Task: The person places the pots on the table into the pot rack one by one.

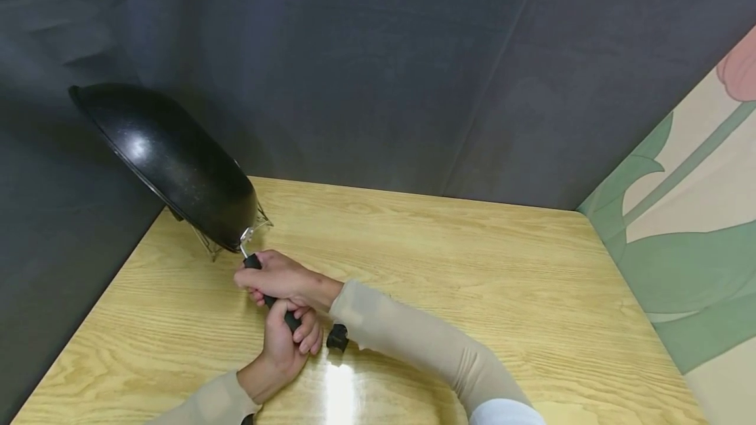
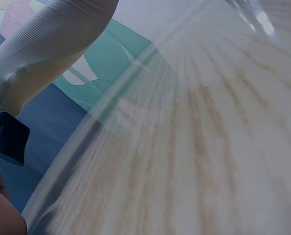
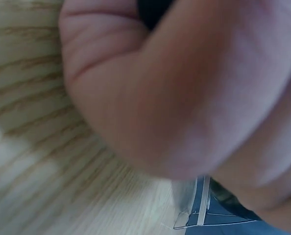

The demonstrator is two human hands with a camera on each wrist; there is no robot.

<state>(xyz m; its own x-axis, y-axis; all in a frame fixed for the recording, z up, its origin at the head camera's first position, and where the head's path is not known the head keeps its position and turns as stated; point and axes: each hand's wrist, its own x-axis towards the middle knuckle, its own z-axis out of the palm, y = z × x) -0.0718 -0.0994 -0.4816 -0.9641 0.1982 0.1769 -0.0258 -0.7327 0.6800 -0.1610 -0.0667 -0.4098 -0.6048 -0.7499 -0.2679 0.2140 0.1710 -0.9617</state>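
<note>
A large black wok is tilted at the table's back left corner, its rounded underside facing up and right. Both hands grip its black handle. Closest to the wok is my right hand, its fingers wrapped around the upper handle; in the right wrist view the right hand fills most of the picture. My left hand holds the handle's lower end. Behind and below the wok, a thin wire rack shows in part; whether they touch, I cannot tell. The left wrist view shows only an edge of the left hand.
The wood-grain table extends to the right. Dark cloth hangs along the back and left sides. A flower-patterned panel stands at the right edge. A small black device sits under the right wrist.
</note>
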